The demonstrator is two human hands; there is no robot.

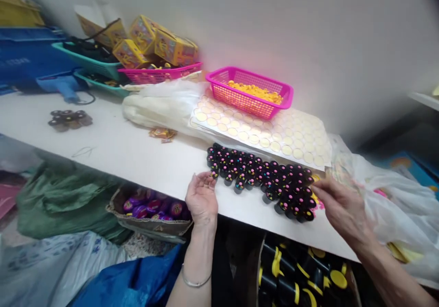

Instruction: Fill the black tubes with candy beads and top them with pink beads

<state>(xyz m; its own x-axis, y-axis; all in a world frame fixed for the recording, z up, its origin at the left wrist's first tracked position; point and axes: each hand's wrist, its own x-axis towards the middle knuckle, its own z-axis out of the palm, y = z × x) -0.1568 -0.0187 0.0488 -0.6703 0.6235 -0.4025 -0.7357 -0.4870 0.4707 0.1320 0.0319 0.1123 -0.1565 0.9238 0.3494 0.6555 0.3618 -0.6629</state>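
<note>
A dense cluster of small black cylinders with pink and coloured tops [264, 179] stands on the white table [137, 156]. My left hand [202, 197] is at the cluster's left end, palm up, fingers curled, fingertips pinching one small black piece [214, 174]. My right hand [339, 206] reaches in from the right, its fingers stretched toward the cluster's right end, apparently holding nothing. Behind the cluster lies a sheet of round pale stickers [267, 133].
A pink basket of yellow pieces [252, 90] sits on the sticker sheet near the wall. Further left are another pink basket [157, 74], yellow boxes [154, 42], teal trays and a white bag [161, 106]. Boxes of purple items [151, 206] and black-and-yellow items [298, 275] stand below the table.
</note>
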